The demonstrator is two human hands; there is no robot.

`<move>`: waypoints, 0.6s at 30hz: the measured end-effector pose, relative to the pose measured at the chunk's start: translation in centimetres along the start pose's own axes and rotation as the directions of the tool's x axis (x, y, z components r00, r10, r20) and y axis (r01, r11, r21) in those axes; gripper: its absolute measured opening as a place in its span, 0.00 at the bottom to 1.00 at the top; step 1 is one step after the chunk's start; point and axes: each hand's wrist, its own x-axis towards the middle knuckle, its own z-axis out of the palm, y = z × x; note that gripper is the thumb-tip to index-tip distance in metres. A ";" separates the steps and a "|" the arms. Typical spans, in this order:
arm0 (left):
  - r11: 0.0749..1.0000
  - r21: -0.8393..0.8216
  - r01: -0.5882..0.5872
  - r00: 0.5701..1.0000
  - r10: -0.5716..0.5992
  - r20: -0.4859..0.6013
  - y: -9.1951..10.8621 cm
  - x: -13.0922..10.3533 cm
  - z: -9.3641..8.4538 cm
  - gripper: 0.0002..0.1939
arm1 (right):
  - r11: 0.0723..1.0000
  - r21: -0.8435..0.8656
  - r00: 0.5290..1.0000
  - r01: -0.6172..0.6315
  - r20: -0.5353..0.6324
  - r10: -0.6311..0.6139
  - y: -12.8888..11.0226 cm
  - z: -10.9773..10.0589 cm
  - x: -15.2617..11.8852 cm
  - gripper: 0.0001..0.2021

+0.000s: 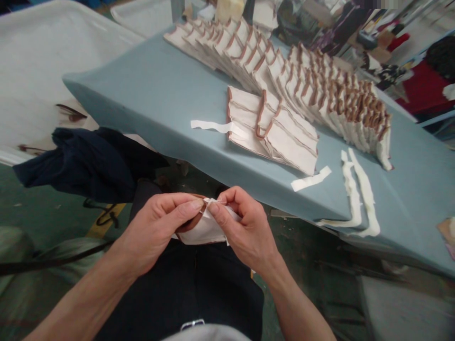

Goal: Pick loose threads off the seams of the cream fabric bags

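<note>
Above dark trousers (192, 284), two bare hands hold a white cloth piece with brown edging (204, 234). The left hand (165, 227) pinches its brown edge between thumb and forefinger; the right hand (250, 227), also pinching, grips white material at that edge, possibly a strip. This looks like close fingertip work on the edge; the next move probably calls for a steady left pinch and small right-hand adjustments. Beyond, on a blue table (142, 104), loose strips (368, 203) lie near overlapping brown-edged pieces (291, 137), with long rows of similar pieces (284, 85) behind.
</note>
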 end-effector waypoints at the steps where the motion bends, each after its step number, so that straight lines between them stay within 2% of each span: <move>1: 1.000 0.012 -0.004 1.000 0.004 -0.002 0.0 0.1 0.0 0.23 | 1.000 -0.009 1.000 0.004 -0.008 -0.004 0.1 0.1 0.0 0.13; 7: 0.995 0.089 -0.045 0.998 0.048 -0.032 -0.3 0.4 -0.3 0.20 | 0.996 -0.080 0.995 0.042 -0.084 -0.049 0.5 1.1 0.0 0.13; 13: 0.992 0.124 -0.040 0.998 0.047 -0.049 -1.0 0.6 -0.6 0.19 | 1.000 0.007 0.996 0.024 -0.083 -0.023 1.1 1.4 0.0 0.14; 18: 0.993 0.112 -0.042 0.998 0.047 -0.041 -1.3 0.8 -0.4 0.19 | 1.000 0.010 0.995 0.023 -0.097 -0.022 1.3 1.1 0.1 0.14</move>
